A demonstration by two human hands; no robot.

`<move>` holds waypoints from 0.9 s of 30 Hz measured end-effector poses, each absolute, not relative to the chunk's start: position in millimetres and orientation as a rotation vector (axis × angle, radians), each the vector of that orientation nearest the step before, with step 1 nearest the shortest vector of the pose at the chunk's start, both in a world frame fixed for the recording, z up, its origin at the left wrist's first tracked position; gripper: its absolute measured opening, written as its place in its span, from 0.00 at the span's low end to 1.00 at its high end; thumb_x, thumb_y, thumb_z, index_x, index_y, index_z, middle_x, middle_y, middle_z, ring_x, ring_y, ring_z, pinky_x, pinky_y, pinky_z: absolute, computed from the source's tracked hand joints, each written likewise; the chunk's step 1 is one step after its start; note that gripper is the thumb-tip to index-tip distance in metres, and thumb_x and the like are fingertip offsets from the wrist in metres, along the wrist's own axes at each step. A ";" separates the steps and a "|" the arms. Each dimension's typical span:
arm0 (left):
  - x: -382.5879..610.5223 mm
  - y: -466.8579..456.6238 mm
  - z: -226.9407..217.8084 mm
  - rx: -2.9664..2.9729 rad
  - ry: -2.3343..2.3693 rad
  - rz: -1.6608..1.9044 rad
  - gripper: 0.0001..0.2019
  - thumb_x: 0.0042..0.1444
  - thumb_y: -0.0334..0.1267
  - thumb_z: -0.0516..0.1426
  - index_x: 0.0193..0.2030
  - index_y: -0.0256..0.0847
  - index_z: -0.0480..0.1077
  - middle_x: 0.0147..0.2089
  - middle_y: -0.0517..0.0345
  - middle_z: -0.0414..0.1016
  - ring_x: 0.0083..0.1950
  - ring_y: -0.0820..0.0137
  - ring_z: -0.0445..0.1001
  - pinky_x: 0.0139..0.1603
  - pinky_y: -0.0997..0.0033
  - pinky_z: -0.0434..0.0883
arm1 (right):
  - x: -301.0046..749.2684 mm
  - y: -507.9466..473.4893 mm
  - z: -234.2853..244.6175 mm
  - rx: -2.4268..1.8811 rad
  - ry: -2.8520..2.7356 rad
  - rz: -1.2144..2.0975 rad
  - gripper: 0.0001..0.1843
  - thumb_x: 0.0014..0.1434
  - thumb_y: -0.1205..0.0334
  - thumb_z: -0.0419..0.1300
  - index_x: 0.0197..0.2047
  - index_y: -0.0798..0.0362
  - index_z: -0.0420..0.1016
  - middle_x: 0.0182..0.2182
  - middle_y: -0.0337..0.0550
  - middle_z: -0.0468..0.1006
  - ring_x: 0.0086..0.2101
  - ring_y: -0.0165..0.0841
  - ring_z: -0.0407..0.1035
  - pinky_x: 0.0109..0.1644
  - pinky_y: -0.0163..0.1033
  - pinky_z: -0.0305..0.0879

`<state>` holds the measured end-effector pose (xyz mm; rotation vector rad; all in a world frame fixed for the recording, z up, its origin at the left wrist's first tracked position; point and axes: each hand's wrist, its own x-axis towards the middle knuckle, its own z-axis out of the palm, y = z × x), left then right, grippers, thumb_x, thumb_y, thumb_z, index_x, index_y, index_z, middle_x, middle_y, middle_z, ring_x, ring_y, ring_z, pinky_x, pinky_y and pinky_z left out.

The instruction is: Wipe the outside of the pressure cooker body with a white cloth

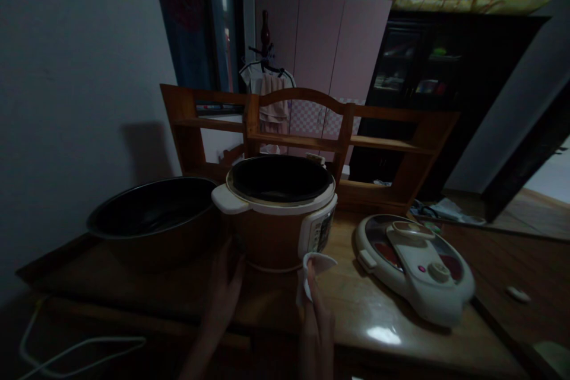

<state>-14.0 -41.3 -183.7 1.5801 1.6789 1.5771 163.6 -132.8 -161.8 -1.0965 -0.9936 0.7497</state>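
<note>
An electric pressure cooker body (271, 237) stands on the wooden table with its lid off, its dark round opening facing up. At its lower left side is my left hand (226, 282), thumb apart from the fingers, holding nothing I can see; whether it touches the cooker is hard to tell in the shade. My right hand (317, 309) pinches a folded white tissue (327, 262) just in front of the control panel (319, 233). To the left sits a wide dark pot (151, 243). The cooker's lid (416, 270) lies on the table at the right.
Behind the cooker rises a wooden shelf rack (298, 141) along the table's back. A white wire hanger (89, 341) is at the lower left. A small white object (517, 294) lies on the brown surface at the right. The room is dim.
</note>
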 end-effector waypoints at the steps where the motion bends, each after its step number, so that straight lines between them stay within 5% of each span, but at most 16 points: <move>1: -13.9 -41.7 -183.4 1.577 1.677 1.579 0.28 0.64 0.51 0.52 0.69 0.48 0.57 0.70 0.50 0.60 0.71 0.58 0.59 0.73 0.48 0.54 | 162.5 -135.3 -163.1 -1.097 -1.004 0.733 0.25 0.70 0.51 0.50 0.67 0.47 0.64 0.66 0.43 0.65 0.66 0.41 0.55 0.71 0.53 0.50; 8: -13.0 -42.8 -181.7 1.539 1.653 1.572 0.28 0.64 0.50 0.52 0.69 0.47 0.57 0.70 0.49 0.61 0.71 0.58 0.60 0.72 0.47 0.56 | 176.3 -147.7 -152.3 -1.204 -1.225 0.507 0.24 0.71 0.60 0.47 0.68 0.44 0.61 0.64 0.39 0.67 0.65 0.40 0.59 0.67 0.52 0.60; 17: -14.1 -41.2 -184.7 1.561 1.651 1.585 0.28 0.64 0.50 0.52 0.69 0.46 0.58 0.70 0.47 0.61 0.71 0.57 0.59 0.72 0.46 0.55 | 181.3 -111.1 -90.3 -1.167 -1.731 0.060 0.40 0.60 0.81 0.37 0.74 0.52 0.41 0.73 0.43 0.40 0.71 0.41 0.31 0.72 0.61 0.44; 27: -12.8 -42.9 -182.3 1.541 1.643 1.577 0.29 0.64 0.50 0.52 0.70 0.49 0.56 0.71 0.51 0.60 0.72 0.58 0.58 0.73 0.47 0.55 | 171.1 -99.7 -124.6 -1.268 -1.807 -0.078 0.45 0.55 0.83 0.38 0.75 0.55 0.32 0.73 0.47 0.41 0.71 0.43 0.34 0.70 0.59 0.52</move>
